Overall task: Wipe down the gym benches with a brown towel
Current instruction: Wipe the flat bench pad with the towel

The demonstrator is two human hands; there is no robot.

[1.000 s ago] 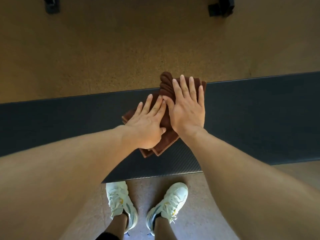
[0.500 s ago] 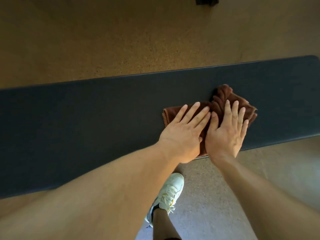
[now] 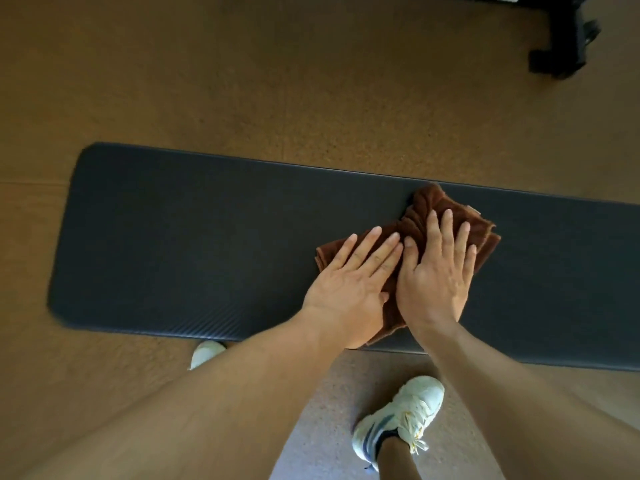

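The long padded surface (image 3: 207, 244) is dark charcoal grey, with a fine diagonal ribbed pattern showing along its near edge. On it lies a rumpled terry towel (image 3: 446, 209) of deep reddish brown. The speckled floor (image 3: 242, 81) is tan, its grain flecked like cork. The two lace-up shoes (image 3: 401, 415) are pale cream, one with dark blue stripes. The metal equipment frame (image 3: 561, 39) is black.

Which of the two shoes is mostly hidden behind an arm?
The left shoe, by the bench's near edge; only its toe shows past the left forearm. The right shoe is in almost full view.
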